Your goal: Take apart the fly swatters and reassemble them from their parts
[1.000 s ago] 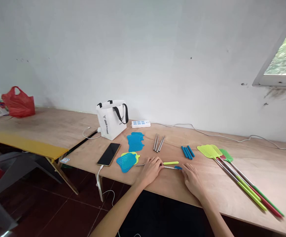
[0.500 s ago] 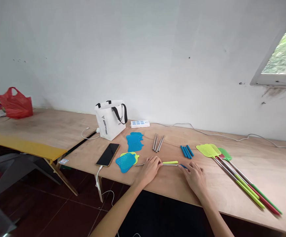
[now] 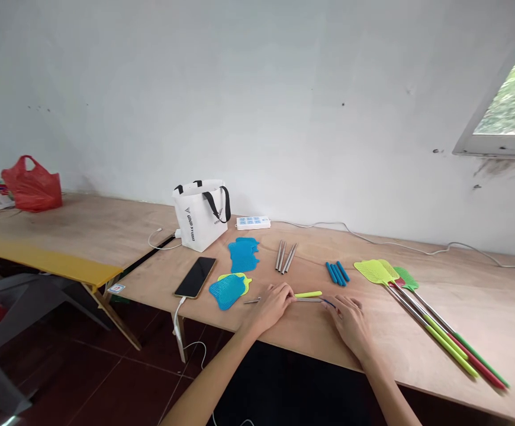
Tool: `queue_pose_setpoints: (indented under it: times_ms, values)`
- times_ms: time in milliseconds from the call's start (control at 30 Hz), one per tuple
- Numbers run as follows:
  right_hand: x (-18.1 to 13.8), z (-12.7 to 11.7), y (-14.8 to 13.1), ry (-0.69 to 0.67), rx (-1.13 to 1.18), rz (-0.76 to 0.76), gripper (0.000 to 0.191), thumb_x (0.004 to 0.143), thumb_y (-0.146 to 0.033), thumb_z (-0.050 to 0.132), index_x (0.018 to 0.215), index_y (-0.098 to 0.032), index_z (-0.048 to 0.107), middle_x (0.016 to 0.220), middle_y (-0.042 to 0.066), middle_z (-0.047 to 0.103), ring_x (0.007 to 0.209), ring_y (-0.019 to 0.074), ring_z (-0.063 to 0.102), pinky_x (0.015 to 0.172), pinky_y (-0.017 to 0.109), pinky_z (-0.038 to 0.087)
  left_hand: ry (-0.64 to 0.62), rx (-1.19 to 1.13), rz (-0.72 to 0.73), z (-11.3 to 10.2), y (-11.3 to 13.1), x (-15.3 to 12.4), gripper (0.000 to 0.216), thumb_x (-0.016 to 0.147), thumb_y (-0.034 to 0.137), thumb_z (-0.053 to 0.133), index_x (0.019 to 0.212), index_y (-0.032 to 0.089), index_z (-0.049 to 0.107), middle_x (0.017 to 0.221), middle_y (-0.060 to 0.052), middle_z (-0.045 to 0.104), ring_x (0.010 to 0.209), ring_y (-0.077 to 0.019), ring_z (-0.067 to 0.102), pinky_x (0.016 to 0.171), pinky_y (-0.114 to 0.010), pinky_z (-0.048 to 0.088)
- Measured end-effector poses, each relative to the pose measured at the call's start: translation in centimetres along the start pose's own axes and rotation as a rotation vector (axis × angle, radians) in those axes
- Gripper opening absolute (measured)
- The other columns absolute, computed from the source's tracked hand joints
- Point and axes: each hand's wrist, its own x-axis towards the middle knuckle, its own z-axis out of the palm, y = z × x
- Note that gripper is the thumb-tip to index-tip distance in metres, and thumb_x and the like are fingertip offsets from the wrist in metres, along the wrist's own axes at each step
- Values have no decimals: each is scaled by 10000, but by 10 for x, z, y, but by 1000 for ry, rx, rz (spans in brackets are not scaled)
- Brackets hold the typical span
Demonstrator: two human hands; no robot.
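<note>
My left hand (image 3: 274, 305) is closed on a thin metal rod (image 3: 309, 300) just above the table's front edge. At the rod's right end, my right hand (image 3: 348, 316) pinches a blue handle (image 3: 329, 303), mostly covered by the fingers. A yellow-green handle (image 3: 309, 294) lies just behind the rod, its left end hidden by my left hand. To the left are a blue swatter head (image 3: 226, 292) on a yellow-green one (image 3: 247, 284), and more blue swatter heads (image 3: 242, 254) farther back. Several metal tubes (image 3: 286, 257) and several blue handles (image 3: 337, 273) lie behind my hands.
Assembled fly swatters (image 3: 435, 325) in yellow-green, red and green lie at right. A phone (image 3: 195, 277) on a white cable, a white bag (image 3: 199, 219) and a power strip (image 3: 253, 222) are at left and back. A red plastic bag (image 3: 33, 186) sits on the other table.
The metal rod and blue handle have shifted slightly towards me, away from the yellow-green handle. Less of the blue handle shows in my right hand. The view has turned very slightly.
</note>
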Motion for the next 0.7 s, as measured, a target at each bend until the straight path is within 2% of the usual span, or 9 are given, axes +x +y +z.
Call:
queue_pose_setpoints:
  times_ms: [200,433,533,700]
  values:
    - [3,1,5,-60,59,5,441,1043,-538,365,1130,-302,727,899,38,723,904,235,673,877,392,441,-5,-26,-21,-6,2,-1,157,1055,311,518,937,225,576,998,6,676,939,-191,605,859,-321,413]
    - [5,8,13,-103,139,65,433,1002,-572,426,1075,-310,763,1016,47,760,943,251,681,952,423,469,-25,-32,1,-7,0,-1,206,1068,350,482,931,230,579,1010,4,675,946,-187,608,878,-323,418]
    - [5,8,14,-114,201,99,441,982,-591,446,1093,-311,769,1066,54,765,944,257,687,915,415,505,-22,-22,8,-6,-1,-1,187,1063,346,497,948,230,588,1018,2,680,945,-186,611,876,-328,418]
    - [6,8,15,-118,215,114,423,963,-598,482,1066,-317,781,1039,46,774,925,266,692,881,420,520,-26,26,21,-5,-1,-1,160,1054,321,523,944,227,589,1018,9,683,931,-184,613,866,-332,417]
